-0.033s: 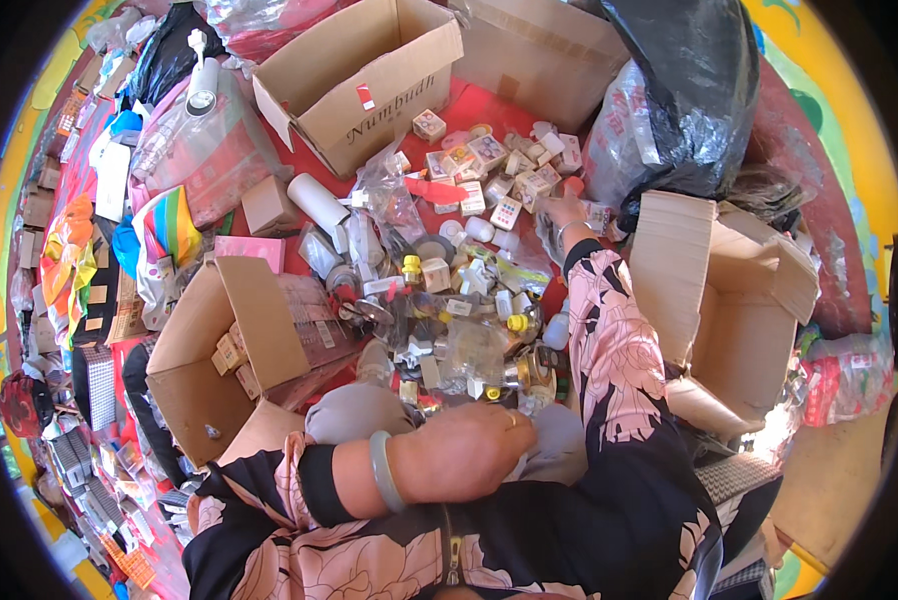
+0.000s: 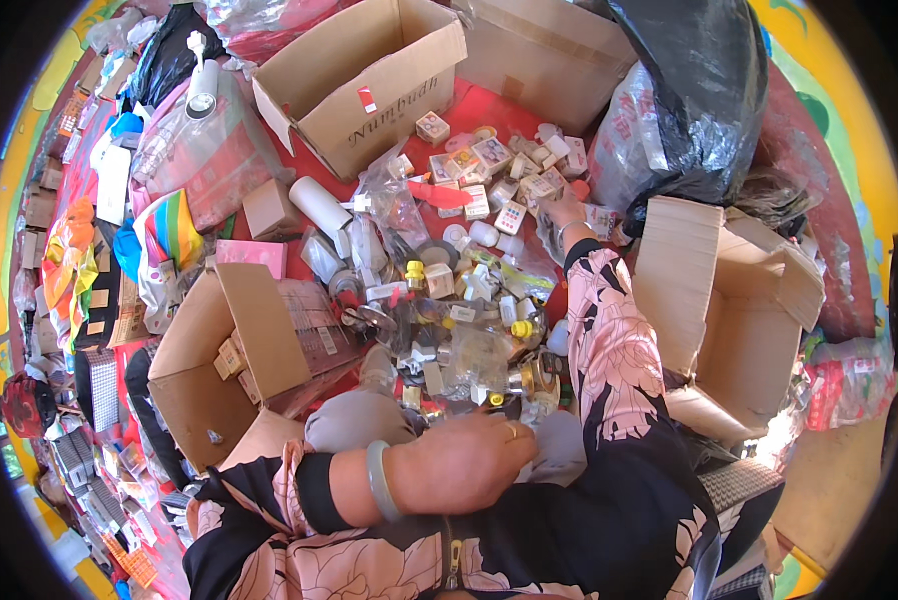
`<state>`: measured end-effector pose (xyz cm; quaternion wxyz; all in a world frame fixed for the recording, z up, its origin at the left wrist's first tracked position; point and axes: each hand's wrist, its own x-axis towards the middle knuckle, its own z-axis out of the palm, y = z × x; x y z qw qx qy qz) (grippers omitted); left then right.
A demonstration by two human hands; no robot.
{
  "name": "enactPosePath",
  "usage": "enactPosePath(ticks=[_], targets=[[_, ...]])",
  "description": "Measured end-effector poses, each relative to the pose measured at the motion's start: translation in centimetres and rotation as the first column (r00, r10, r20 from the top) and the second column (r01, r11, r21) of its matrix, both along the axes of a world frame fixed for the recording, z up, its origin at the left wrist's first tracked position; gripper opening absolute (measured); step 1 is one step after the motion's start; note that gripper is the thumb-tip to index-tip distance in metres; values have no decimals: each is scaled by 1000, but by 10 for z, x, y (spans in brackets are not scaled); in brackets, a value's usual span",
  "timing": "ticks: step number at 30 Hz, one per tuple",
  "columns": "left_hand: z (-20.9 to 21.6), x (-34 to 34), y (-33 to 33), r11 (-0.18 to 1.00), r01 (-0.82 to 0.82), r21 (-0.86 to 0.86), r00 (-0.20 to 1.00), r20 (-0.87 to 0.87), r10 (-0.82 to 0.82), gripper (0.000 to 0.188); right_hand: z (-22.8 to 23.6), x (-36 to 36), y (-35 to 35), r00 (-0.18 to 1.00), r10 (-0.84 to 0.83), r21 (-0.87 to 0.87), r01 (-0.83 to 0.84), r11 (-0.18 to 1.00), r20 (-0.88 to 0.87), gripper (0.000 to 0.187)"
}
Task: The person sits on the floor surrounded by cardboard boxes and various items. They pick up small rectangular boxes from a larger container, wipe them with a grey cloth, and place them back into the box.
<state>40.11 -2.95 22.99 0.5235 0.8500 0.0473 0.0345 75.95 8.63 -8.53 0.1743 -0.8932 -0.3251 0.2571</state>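
Observation:
My left hand (image 2: pixel 464 465), with a ring and a pale bangle at the wrist, is held over my lap. Its fingers curl inward, and whatever they may hold is hidden underneath. My right arm stretches forward, bringing my right hand (image 2: pixel 564 212) down at the right edge of a pile of small white boxes (image 2: pixel 491 153). Its fingers are small and partly covered, so their grip is unclear. Just left of this hand lies a white box with coloured dots (image 2: pixel 510 217). Nearer my knees are yellow-capped pieces (image 2: pixel 522 328), white plastic parts and a clear plastic bag (image 2: pixel 474 360).
An open carton (image 2: pixel 354 90) stands at the far side. Another open carton (image 2: pixel 224 365) with small boxes inside is at my left, and a third (image 2: pixel 734 320) at my right. A black plastic bag (image 2: pixel 699 100) bulges at the far right. White cylinders (image 2: pixel 319 205) lie left of the pile.
The view has shifted very slightly. Both hands stay in nearly the same places, the left a little lower in the picture.

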Motion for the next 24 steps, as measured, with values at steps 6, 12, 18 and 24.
enactPosePath(ticks=[6,12,18,24], targets=[[1,-2,16,999,-3,35,999,33,2,26,-26,-3,25,996,62,-103,-56,993,60,77],[2,-8,10,997,-50,56,999,11,50,19,-8,-17,4,981,171,71,-164,984,-96,62],[-8,-17,-12,969,-125,212,992,57,115,9,51,-20,-55,709,443,173,-422,890,-549,58],[-11,-10,-23,752,-655,78,724,351,594,26,237,-119,-140,425,333,350,-40,936,-842,52]])
